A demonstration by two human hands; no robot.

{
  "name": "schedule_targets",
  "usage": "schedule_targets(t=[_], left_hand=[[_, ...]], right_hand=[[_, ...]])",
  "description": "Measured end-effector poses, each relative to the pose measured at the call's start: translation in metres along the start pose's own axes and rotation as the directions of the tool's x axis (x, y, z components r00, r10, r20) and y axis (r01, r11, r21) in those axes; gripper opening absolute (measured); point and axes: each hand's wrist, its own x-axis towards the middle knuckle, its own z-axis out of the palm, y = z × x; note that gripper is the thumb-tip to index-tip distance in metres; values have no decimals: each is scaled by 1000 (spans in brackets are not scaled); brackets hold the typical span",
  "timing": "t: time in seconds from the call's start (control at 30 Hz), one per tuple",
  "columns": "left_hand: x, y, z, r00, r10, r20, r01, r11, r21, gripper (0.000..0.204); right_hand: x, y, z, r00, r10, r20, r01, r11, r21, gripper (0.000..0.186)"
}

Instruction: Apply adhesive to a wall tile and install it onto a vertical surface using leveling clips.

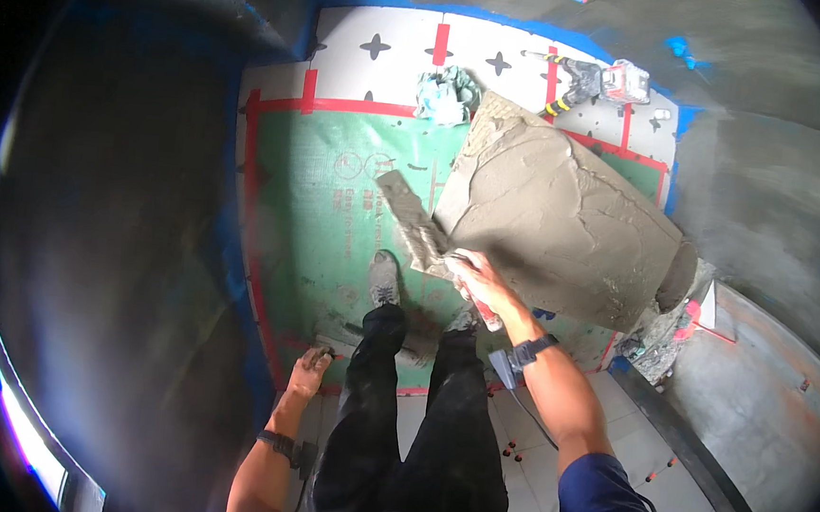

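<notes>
My right hand point(480, 280) grips the red handle of a trowel point(412, 223). Its long blade is smeared with wet grey mortar and points away to the left, beside a large slab point(575, 206). A thick, ridged coat of the same mortar covers the slab's upper face. Low on the left, my left hand point(309, 371) is closed, and a small dark end pokes out at its fingers; what it holds I cannot make out. Just past it, a grey mortar-smeared strip point(338, 329) lies low behind my legs.
Green sheeting point(309, 201) with red tape covers the floor. A crumpled pale-green cloth point(448, 95) and a cordless power tool point(593, 80) lie beyond the slab. White tiles point(377, 49) edge the back; a mortar-splashed bucket point(680, 275) stands by the slab's right end. Dark walls enclose the space.
</notes>
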Motion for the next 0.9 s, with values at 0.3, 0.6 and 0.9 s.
schedule_targets(t=[0.3, 0.6, 0.9], left_hand=[[-1, 41, -4, 999, 36, 6, -35, 989, -141, 45], [24, -25, -4, 981, 190, -38, -193, 976, -100, 42], [18, -17, -15, 979, 206, -3, -204, 970, 133, 42]], right_hand=[[-3, -61, -157, 861, -301, -410, -18, 788, -616, 37], [92, -98, -55, 880, -388, -275, 258, 875, -410, 42], [-9, -80, -133, 978, -33, -206, -47, 927, -371, 28]])
